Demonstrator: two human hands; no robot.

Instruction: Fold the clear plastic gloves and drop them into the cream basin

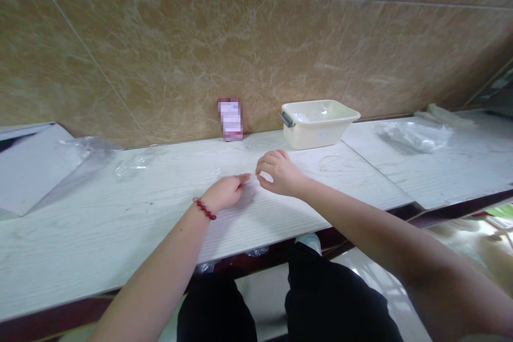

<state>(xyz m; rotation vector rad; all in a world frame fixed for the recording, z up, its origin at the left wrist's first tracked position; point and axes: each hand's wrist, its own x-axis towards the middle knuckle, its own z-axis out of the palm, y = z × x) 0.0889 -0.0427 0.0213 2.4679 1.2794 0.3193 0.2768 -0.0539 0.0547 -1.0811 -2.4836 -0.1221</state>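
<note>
Over the middle of the white wood-grain table (160, 187), my left hand (226, 191), with a red bead bracelet (206, 209) at its wrist, points its fingers toward my right hand. My right hand (279, 172) has its thumb and fingertips curled together in a pinch, close to the left fingertips. Whatever lies between its fingertips, if anything, is too small to make out. Behind the hands, a phone-like object (231, 119) with a blurred face leans upright on the wall. A cream plastic bin (316, 136) with a grey handle stands behind my right hand.
Clear plastic film (134, 164) and a white box-like object (36, 171) lie at the left. More crumpled clear plastic (417, 136) is on the right. A brown marble wall (180, 64) borders the table's back. The table's front edge runs just above my legs.
</note>
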